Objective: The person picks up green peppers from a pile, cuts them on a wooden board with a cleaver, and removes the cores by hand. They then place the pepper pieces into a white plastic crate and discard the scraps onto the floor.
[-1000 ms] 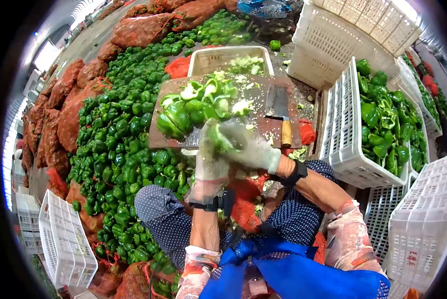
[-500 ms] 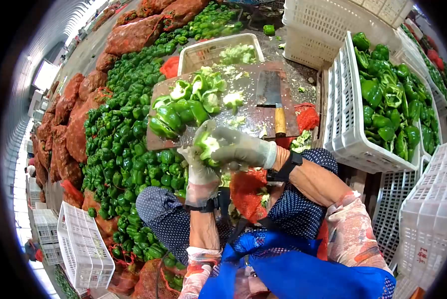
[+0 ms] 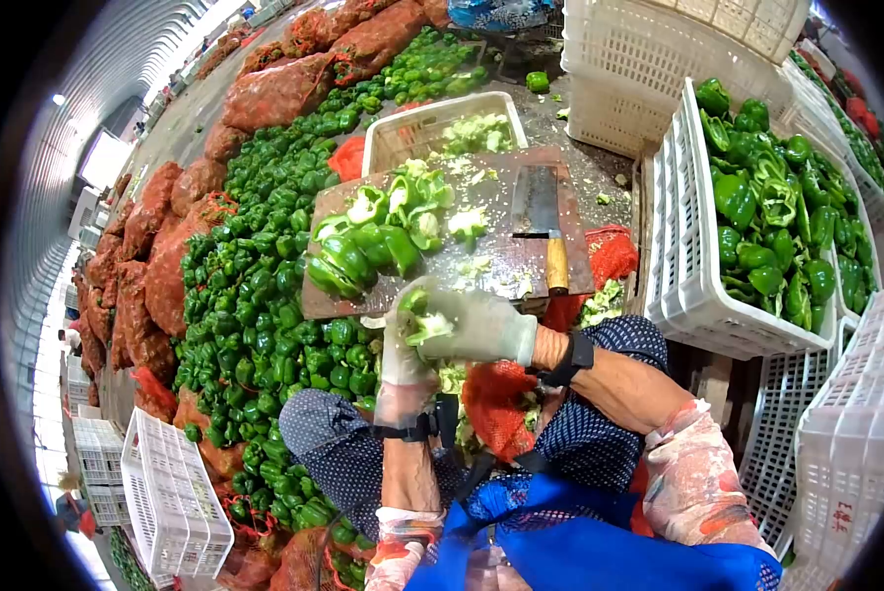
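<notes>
Just in front of the cutting board (image 3: 481, 266), my gloved left hand (image 3: 403, 350) is closed round a cut green pepper (image 3: 422, 320) with its pale inside showing. My gloved right hand (image 3: 481, 327) reaches across and touches the same pepper from the right, its fingers pressed on it and partly blurred. On the board's left lie halved green peppers (image 3: 363, 251) and pale cores. A cleaver (image 3: 536, 202) with a wooden handle rests flat on the board's right side.
Whole green peppers (image 3: 265, 295) are heaped at the left beside red mesh sacks (image 3: 156, 256). Behind the board stands a white tub (image 3: 393, 143) with scraps. At the right, a white crate (image 3: 688, 236) holds cut peppers. Another crate (image 3: 171, 492) stands lower left.
The whole view has shifted slightly, so the board and crates appear lower. Both hands stay together around the pepper, with the right fingers shifted a little over it.
</notes>
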A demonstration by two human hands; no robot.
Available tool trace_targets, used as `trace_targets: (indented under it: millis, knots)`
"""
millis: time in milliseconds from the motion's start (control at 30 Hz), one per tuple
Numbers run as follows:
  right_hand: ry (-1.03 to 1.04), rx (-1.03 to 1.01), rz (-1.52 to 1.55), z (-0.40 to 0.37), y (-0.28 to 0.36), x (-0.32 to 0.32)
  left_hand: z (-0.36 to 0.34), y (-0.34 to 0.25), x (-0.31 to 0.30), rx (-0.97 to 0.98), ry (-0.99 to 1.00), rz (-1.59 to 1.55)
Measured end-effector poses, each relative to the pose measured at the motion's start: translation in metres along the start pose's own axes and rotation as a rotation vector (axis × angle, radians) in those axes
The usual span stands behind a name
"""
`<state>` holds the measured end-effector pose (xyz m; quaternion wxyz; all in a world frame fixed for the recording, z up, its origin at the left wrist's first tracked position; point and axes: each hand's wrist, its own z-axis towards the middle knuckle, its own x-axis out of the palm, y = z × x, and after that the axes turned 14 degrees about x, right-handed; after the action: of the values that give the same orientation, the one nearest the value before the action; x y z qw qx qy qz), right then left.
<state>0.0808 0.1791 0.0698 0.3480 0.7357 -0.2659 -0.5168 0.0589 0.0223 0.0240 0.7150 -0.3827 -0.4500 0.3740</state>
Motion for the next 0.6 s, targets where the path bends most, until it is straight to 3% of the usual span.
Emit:
trace_targets:
  millis: [33,100,167,200,233,300,333,467,500,567,600]
  knots:
    - [-0.060,-0.012,-0.158,0.001,-0.002,0.004,-0.002,-0.001,-0.002,-0.176,-0.091,0.029]
    - [-0.056,-0.011,-0.112,-0.001,0.001,0.003,0.002,-0.004,-0.002,-0.167,-0.096,0.135]
    - [0.002,0.042,-0.008,-0.003,0.006,-0.011,-0.001,-0.020,0.013,-0.153,-0.136,-0.178]
    - [-0.056,0.042,0.168,0.000,0.001,-0.012,0.003,-0.020,0.010,-0.161,-0.060,-0.382]
    - [0.047,0.157,0.331,0.007,-0.005,-0.021,0.002,-0.024,0.014,-0.187,-0.255,-0.184]
    - [0.030,-0.031,0.882,0.004,-0.007,-0.026,-0.006,-0.011,0.003,-0.115,-0.233,-0.252]
    - [0.018,-0.098,0.982,0.005,-0.007,-0.027,-0.006,-0.005,-0.001,-0.127,-0.229,-0.299]
    - [-0.119,0.031,0.891,0.003,-0.010,-0.051,-0.005,-0.019,0.015,-0.188,-0.212,-0.416]
    - [-0.049,0.062,0.917,0.011,-0.020,-0.055,-0.006,-0.023,0.018,-0.236,-0.272,-0.484]
    - [-0.058,-0.006,0.985,0.016,-0.024,-0.051,-0.004,-0.016,0.010,-0.211,-0.275,-0.429]
    - [-0.071,-0.011,0.954,0.015,-0.022,-0.048,-0.007,-0.020,0.011,-0.197,-0.179,-0.446]
